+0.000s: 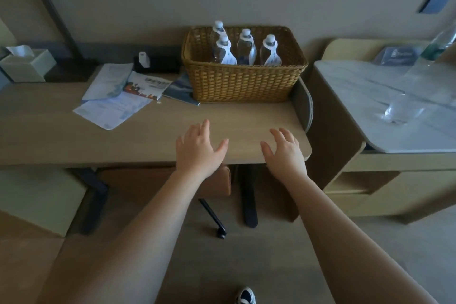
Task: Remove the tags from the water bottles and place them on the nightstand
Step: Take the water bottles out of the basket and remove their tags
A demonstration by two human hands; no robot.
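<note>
Several clear water bottles (245, 47) with white caps stand upright in a wicker basket (243, 82) at the back right of the wooden desk (153, 136). Each bottle wears a white paper tag (271, 55) around its neck. My left hand (197, 149) and my right hand (283, 152) hover palm down over the desk's front edge, fingers spread, holding nothing. Both are well short of the basket. To the right stands the nightstand (370, 111) with a pale marble-like top.
Leaflets and papers (116, 96) lie left of the basket, with a tissue box (26, 64) and a lamp base at the far left. A bottle (419, 76) lies on the nightstand by a blue card (394, 55). Under the desk sits a stool (214, 180).
</note>
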